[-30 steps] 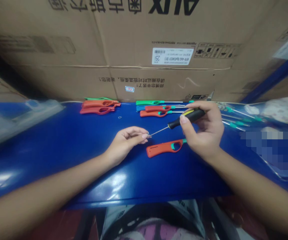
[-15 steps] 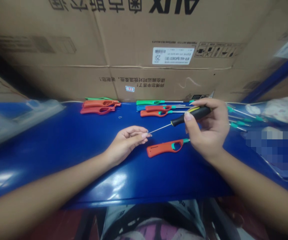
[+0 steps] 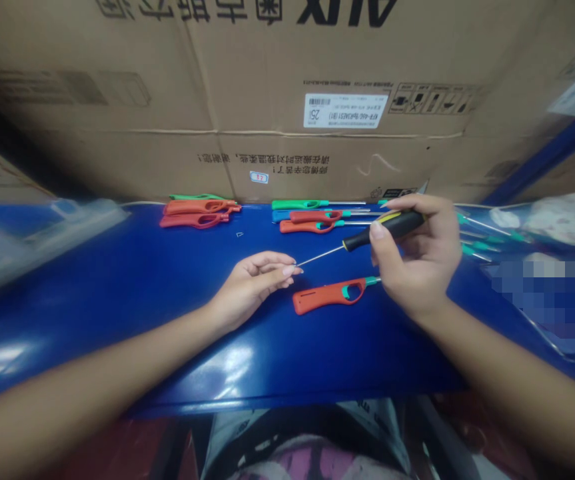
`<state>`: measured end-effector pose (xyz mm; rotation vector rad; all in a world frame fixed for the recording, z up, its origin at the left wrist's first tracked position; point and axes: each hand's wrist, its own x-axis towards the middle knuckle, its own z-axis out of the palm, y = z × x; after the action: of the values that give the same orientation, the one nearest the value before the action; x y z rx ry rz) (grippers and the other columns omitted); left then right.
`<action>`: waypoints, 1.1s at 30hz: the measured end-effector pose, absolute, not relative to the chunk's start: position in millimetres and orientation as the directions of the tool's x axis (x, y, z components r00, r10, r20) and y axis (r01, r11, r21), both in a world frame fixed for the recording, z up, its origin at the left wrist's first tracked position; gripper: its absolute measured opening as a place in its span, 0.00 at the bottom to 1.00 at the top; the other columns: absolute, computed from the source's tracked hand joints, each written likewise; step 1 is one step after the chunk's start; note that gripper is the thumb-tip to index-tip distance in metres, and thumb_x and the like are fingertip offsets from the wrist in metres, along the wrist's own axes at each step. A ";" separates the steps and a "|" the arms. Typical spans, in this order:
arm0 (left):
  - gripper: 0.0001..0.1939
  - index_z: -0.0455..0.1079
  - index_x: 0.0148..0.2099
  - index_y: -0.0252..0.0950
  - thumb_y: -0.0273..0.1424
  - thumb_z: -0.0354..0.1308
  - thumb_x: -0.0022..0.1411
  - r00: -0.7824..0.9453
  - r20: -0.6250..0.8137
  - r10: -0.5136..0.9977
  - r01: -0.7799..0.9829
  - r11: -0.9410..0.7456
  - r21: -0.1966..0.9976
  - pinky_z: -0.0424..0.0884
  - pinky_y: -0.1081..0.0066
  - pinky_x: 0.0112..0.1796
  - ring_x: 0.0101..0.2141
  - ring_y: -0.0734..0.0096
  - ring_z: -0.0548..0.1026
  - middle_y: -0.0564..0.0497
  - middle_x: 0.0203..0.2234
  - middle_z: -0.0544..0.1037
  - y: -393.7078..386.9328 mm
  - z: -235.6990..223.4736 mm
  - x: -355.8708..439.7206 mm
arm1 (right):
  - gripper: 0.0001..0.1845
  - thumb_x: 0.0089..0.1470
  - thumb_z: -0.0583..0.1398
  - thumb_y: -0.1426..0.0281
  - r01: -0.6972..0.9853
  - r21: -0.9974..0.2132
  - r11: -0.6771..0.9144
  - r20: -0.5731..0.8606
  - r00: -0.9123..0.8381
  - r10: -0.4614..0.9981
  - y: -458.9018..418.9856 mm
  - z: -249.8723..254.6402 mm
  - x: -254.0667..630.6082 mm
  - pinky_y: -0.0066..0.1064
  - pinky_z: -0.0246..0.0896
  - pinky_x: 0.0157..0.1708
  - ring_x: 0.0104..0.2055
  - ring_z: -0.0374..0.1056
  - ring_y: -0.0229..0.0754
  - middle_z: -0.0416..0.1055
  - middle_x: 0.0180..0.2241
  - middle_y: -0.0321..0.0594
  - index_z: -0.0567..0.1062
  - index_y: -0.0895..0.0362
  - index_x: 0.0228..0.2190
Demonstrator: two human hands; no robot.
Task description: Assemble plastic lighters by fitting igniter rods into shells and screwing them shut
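Note:
My right hand [image 3: 420, 257] is wrapped round the black and yellow handle of a screwdriver [image 3: 360, 239], its thin shaft slanting down to the left. The shaft's tip meets the pinched thumb and fingers of my left hand [image 3: 260, 280]; whatever they hold there is too small and covered to make out. Below the shaft, an orange gas lighter [image 3: 324, 297] with a green trigger lies on the blue table, its nozzle end hidden behind my right hand. A few tiny screws [image 3: 240, 235] lie beyond my left hand.
Behind the blue table [image 3: 167, 353] rises a large cardboard box [image 3: 262, 80]. Several orange and green lighter shells [image 3: 197, 219] lie at the back left, assembled lighters [image 3: 312, 227] at back centre. Green-tipped rods [image 3: 487, 240] are on the right; a clear plastic bag [image 3: 42, 233] is at left.
My right hand has shifted slightly to the right with the screwdriver. My left hand and the lighter in front stay where they were.

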<state>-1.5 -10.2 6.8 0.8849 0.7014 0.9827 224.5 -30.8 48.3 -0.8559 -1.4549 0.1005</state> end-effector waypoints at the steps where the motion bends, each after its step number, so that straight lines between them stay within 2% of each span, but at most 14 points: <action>1: 0.12 0.80 0.37 0.33 0.27 0.76 0.49 0.397 -0.109 0.911 -0.397 0.278 0.875 0.76 0.81 0.35 0.32 0.76 0.81 0.48 0.31 0.85 -10.2 6.6 -1.7 | 0.14 0.54 0.65 0.74 0.429 -0.558 0.710 0.822 0.169 0.544 -30.5 48.3 224.7 0.29 0.67 0.23 0.29 0.70 0.37 0.69 0.37 0.38 0.72 0.52 0.43; 16: 0.13 0.80 0.37 0.33 0.27 0.76 0.48 0.402 -0.118 0.908 -0.388 0.286 0.876 0.76 0.81 0.34 0.32 0.75 0.81 0.48 0.31 0.85 -9.8 5.4 -1.9 | 0.13 0.56 0.65 0.71 0.453 -0.573 0.683 0.810 0.182 0.558 -31.0 47.3 224.8 0.30 0.68 0.23 0.30 0.71 0.38 0.69 0.38 0.39 0.71 0.51 0.43; 23: 0.12 0.80 0.38 0.34 0.27 0.75 0.50 0.404 -0.113 0.908 -0.384 0.281 0.880 0.76 0.82 0.34 0.34 0.75 0.81 0.48 0.31 0.85 -9.3 3.6 -2.3 | 0.11 0.59 0.64 0.66 0.492 -0.583 0.647 0.792 0.165 0.588 -32.0 46.3 225.2 0.31 0.69 0.23 0.28 0.70 0.39 0.69 0.38 0.39 0.71 0.47 0.44; 33: 0.13 0.80 0.38 0.35 0.29 0.76 0.48 0.418 -0.111 0.902 -0.357 0.276 0.892 0.75 0.81 0.35 0.33 0.75 0.81 0.48 0.32 0.85 -9.4 2.8 -2.3 | 0.15 0.56 0.64 0.71 0.443 -0.575 0.688 0.798 0.121 0.590 -31.4 46.4 227.0 0.30 0.69 0.24 0.29 0.69 0.37 0.69 0.39 0.38 0.71 0.50 0.45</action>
<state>-2.3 -9.4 2.8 0.9244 0.7134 0.9495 227.0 -31.4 46.4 -0.8925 -1.5079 0.1313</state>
